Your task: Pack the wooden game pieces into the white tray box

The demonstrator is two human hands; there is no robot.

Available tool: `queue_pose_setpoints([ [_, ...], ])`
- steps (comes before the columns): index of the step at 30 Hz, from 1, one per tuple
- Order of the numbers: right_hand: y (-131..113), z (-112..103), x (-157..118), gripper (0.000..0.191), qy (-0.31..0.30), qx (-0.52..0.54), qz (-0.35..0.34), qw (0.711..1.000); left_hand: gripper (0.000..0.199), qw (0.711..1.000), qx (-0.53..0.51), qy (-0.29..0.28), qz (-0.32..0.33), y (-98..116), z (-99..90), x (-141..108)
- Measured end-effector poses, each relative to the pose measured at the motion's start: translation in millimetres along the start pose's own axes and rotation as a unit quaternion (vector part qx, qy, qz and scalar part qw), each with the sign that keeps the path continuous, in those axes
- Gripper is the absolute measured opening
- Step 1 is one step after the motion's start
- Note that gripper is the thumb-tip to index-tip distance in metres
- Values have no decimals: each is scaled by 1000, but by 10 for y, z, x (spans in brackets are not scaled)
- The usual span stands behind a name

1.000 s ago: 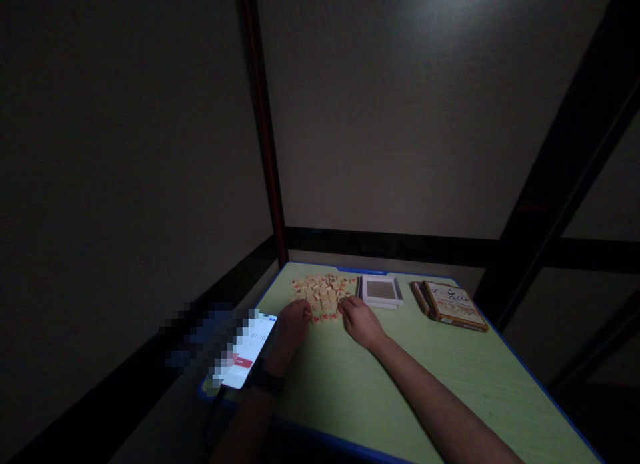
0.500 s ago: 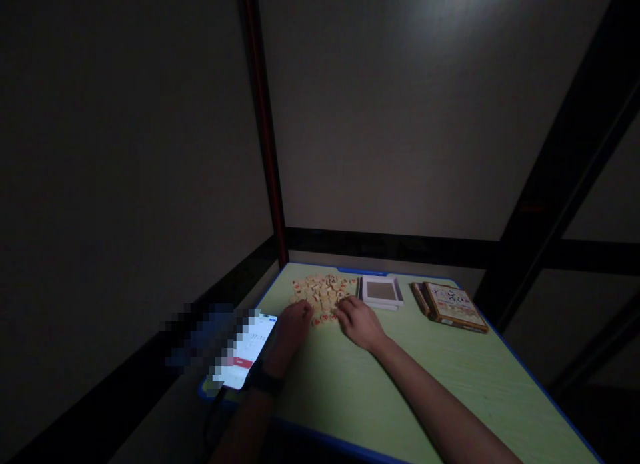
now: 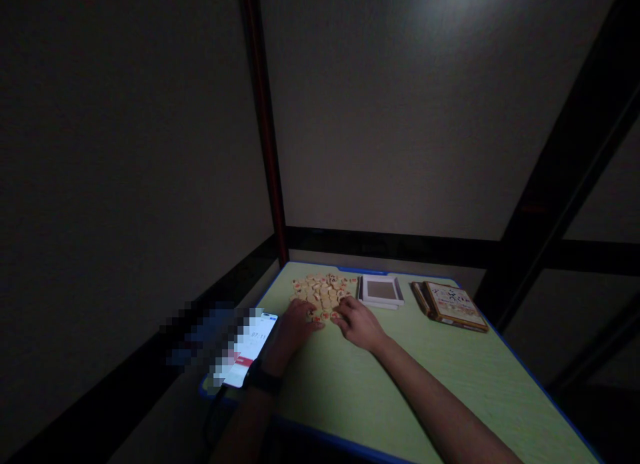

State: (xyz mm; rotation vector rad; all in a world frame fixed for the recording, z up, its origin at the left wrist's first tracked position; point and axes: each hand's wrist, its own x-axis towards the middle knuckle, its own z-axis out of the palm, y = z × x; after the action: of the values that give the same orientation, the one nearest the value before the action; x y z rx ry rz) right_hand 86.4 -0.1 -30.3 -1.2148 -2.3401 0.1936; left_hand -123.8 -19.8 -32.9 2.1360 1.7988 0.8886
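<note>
Round wooden Chinese chess pieces (image 3: 320, 292) lie in a loose pile on the table, several showing red or dark characters. A short row of red-marked pieces (image 3: 325, 315) lies at the pile's near side. My left hand (image 3: 297, 323) is at the row's left end, thumb and fingers around a piece there. My right hand (image 3: 359, 323) rests at the right end, its bent fingers and thumb closed about another piece, which they partly cover. A dark band circles my left wrist.
The green table (image 3: 425, 397) has a blue edge. Beyond my right hand stands a white box (image 3: 381, 292); farther right lie printed game boxes (image 3: 455, 306), stacked. A lit phone (image 3: 253, 347) sits by my left forearm. Walls close in behind and left.
My left hand has gone from closed to fingers parted around a piece at the row's left end. The near pieces have shifted slightly. My right hand has hardly moved.
</note>
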Motion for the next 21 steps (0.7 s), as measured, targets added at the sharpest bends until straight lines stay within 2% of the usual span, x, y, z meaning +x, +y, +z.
queue_pose_setpoints([
  [9, 25, 24, 16, 19, 6, 28, 9, 1000, 12, 1000, 4, 2, 17, 61, -12, -20],
  [16, 22, 26, 15, 20, 5, 21, 12, 1000, 11, 999, -13, 1, 30, 86, 21, -30],
  [21, -2, 11, 6, 23, 27, 14, 20, 999, 10, 999, -1, 25, 29, 80, 37, -28],
])
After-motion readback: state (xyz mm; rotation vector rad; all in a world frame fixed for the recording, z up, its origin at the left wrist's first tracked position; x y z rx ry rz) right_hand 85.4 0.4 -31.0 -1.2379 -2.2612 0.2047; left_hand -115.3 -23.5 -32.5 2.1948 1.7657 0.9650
